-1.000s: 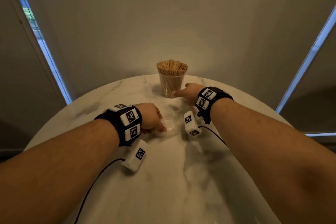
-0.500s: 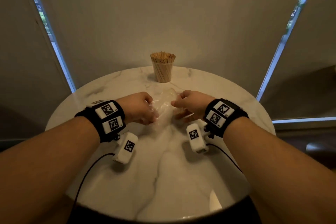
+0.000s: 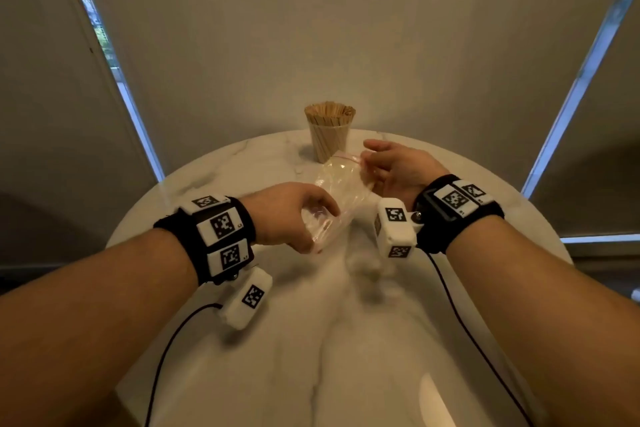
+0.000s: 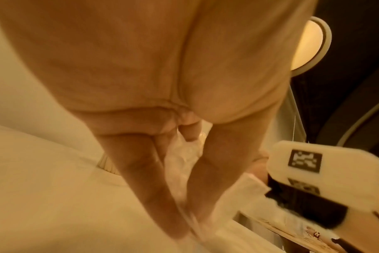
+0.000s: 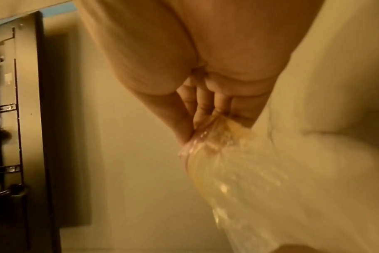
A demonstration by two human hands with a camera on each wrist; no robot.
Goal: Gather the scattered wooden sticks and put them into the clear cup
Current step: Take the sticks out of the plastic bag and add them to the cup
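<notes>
A clear cup (image 3: 329,141) packed with upright wooden sticks (image 3: 329,112) stands at the far edge of the round marble table (image 3: 311,340). Both hands hold a clear plastic zip bag (image 3: 337,191) with a red seal strip above the table, in front of the cup. My left hand (image 3: 294,215) grips the bag's lower end, its fingers curled round the plastic (image 4: 182,157). My right hand (image 3: 391,166) pinches the bag's top edge by the seal; the plastic (image 5: 227,162) streams from its fingertips. No loose sticks show on the table.
Grey blinds hang behind the table, with bright window strips at left (image 3: 114,80) and right (image 3: 581,80). White tracker blocks (image 3: 247,298) hang from both wrists, with black cables trailing toward the near table edge.
The right hand left the cup's side and took the bag's top edge. Both hands lifted the bag off the table and stretched it out. The head view pulled back from the table.
</notes>
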